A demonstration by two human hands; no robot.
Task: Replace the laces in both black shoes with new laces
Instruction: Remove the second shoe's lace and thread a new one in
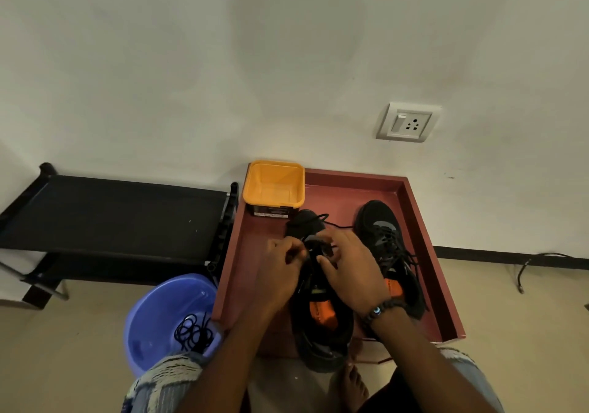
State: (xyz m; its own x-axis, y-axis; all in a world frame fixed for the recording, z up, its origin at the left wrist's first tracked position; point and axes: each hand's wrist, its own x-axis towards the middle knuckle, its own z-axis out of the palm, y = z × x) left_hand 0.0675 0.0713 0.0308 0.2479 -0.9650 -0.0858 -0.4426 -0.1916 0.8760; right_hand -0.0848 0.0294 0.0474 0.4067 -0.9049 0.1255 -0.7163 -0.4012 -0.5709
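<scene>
Both hands (314, 261) pinch our lace (322, 221) over the near shoe (322, 323), whose toe points toward twelve o'clock, directly ahead.

Black shoes (322, 313) with orange insoles, maroon tray (424, 221), yellow tub (274, 183), blue basin (159, 313), black laces (192, 333).

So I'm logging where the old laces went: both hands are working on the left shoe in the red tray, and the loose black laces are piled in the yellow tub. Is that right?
Not quite. The head view shows the loose black laces piled in the blue basin on the floor, not the yellow tub. The rest holds: the left hand and right hand work on the left shoe in the red tray.
</scene>
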